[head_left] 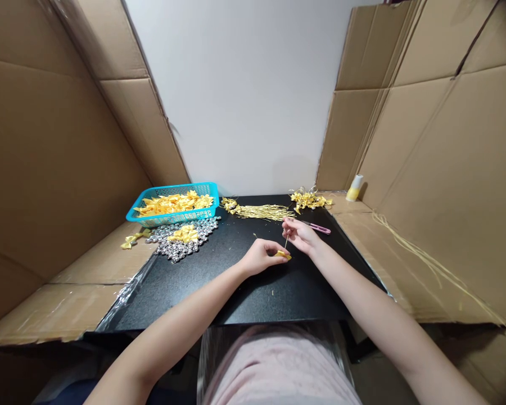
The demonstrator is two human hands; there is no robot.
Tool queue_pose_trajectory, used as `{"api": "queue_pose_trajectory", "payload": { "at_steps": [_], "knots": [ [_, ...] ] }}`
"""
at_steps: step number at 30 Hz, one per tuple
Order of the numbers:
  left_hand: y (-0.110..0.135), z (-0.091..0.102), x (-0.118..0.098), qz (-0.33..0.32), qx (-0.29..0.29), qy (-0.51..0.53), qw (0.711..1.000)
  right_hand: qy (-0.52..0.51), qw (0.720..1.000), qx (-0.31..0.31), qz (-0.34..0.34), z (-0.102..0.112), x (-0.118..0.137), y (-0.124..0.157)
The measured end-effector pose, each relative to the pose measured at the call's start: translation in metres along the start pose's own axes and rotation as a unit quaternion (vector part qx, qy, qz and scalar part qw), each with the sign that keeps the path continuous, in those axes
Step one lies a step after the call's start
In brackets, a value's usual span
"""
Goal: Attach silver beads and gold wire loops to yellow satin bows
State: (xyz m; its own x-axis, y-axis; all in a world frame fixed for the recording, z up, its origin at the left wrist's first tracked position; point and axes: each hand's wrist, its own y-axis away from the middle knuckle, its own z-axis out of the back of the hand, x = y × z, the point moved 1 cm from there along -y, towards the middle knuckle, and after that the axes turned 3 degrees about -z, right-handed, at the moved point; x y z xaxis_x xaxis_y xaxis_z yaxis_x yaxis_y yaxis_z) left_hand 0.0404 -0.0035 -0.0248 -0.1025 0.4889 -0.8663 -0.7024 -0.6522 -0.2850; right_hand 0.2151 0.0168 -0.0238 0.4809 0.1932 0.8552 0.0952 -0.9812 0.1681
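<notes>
My left hand (260, 256) is closed on a small yellow ribbon bow (284, 255), held low over the black table (236, 292). A thin yellow cord (286, 242) rises from the bow to my right hand (300, 233), whose fingertips pinch its upper end. Just beyond my hands lies a bundle of cut yellow cords (263, 211). A pink-handled cutter (318, 228) rests beside my right hand, its other end partly hidden behind the hand.
A turquoise basket (130, 215) of yellow bows stands at the back left. Before it are silver bells (175, 250) with several bows (184, 233) on top. Corded bows (307, 199) are piled at the back right, near a thread spool (354, 188). Cardboard walls (455, 169) flank the table.
</notes>
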Motion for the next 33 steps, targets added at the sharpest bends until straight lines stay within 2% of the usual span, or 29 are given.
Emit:
{"api": "queue_pose_trajectory", "payload": {
  "at_steps": [8, 18, 26, 33],
  "knots": [
    [-0.004, 0.002, 0.003, -0.072, -0.022, -0.145, 0.987, -0.008, 1.000, -0.013, 0.014, -0.003, 0.007, 0.006],
    [-0.005, 0.009, 0.013, -0.078, -0.028, -0.221, 0.972, 0.001, 1.000, 0.001, 0.011, -0.010, 0.008, 0.013],
    [-0.005, 0.006, 0.012, -0.052, -0.031, -0.169, 0.984, 0.018, 1.000, 0.008, -0.012, -0.009, 0.003, 0.012],
    [-0.003, 0.006, 0.013, 0.016, -0.091, -0.024, 0.995, 0.033, 0.999, 0.000, -0.007, -0.005, 0.003, 0.008]
  ]
}}
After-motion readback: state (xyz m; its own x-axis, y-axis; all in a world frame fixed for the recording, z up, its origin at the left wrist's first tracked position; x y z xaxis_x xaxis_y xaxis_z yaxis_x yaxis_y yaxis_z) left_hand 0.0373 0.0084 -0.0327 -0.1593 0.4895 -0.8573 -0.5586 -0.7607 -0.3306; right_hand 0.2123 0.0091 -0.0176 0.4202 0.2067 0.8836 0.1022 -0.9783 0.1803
